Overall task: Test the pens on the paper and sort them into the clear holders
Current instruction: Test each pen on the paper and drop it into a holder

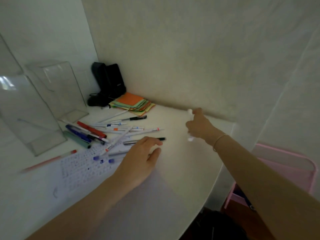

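A heap of several pens point(110, 129) lies on the white table point(190, 161), just behind a sheet of paper point(81, 168) covered in scribbles. Two clear holders point(57, 89) stand at the left, the nearer one point(26, 115) bigger in view. My left hand point(143, 158) reaches over the paper's right edge, fingers loosely bent above a black and silver pen point(161, 139); whether it touches the pen is unclear. My right hand point(199, 125) is stretched toward the wall and grips a white pen point(190, 125), whose ends stick out above and below the fist.
A stack of coloured sticky notes point(133, 103) and a black device point(107, 84) sit in the back corner. A red-capped pen point(50, 160) lies apart at the left. Two blue caps point(103, 159) rest on the paper. A pink rack point(285, 170) stands beyond the table's right edge.
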Tool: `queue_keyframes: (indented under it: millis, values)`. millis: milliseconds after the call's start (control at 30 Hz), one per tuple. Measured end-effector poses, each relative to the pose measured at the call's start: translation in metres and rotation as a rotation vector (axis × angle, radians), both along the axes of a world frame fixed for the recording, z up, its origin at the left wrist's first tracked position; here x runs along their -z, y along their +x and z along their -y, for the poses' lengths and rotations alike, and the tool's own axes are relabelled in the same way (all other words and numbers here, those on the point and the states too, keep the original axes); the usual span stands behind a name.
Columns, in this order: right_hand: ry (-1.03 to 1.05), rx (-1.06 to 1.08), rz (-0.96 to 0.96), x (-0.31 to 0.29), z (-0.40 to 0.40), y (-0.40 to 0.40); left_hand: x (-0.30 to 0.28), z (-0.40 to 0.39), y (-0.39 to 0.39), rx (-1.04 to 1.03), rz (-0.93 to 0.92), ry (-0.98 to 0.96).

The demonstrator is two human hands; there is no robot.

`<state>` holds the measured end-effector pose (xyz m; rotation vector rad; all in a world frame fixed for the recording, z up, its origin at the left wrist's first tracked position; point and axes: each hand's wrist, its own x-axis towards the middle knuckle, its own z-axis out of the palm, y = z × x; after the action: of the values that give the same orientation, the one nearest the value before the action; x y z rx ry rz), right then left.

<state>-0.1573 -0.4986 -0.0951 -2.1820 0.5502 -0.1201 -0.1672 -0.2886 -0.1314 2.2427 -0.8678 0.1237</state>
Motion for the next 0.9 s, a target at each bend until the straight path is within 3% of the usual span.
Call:
queue_keyframes:
  millis: [67, 133, 300, 567, 600, 667, 767, 833, 900]
  values:
    - [0.339, -0.033, 0.156, -0.019, -0.028, -0.005, -0.015, -0.002, 0.0, -0.038, -0.119, -0.151]
    - [0.476, -0.074, 0.24, -0.03, -0.058, -0.007, -0.03, -0.01, 0.002, -0.062, -0.238, -0.269]
    - [0.55, -0.18, 0.295, -0.032, -0.125, -0.006, -0.045, -0.052, 0.005, -0.079, -0.454, -0.367]
    - [0.515, -0.345, 0.151, -0.002, -0.205, 0.002, -0.023, -0.134, 0.01, -0.148, -0.597, -0.369]
    - [0.471, -0.381, 0.126, 0.001, -0.211, 0.004, -0.021, -0.144, 0.013, -0.167, -0.552, -0.396]
    - [0.326, -0.481, 0.049, 0.005, -0.22, 0.008, -0.014, -0.163, 0.021, -0.194, -0.242, -0.294]
    - [0.144, -0.71, -0.109, -0.001, -0.222, 0.007, -0.01, -0.188, 0.038, -0.157, 0.404, 0.241]
    - [0.069, -0.782, -0.128, -0.01, -0.216, 0.007, -0.012, -0.195, 0.042, -0.141, 0.447, 0.433]
    - [0.162, -0.714, -0.031, -0.019, -0.206, 0.011, -0.013, -0.195, 0.039, -0.166, 0.357, 0.43]
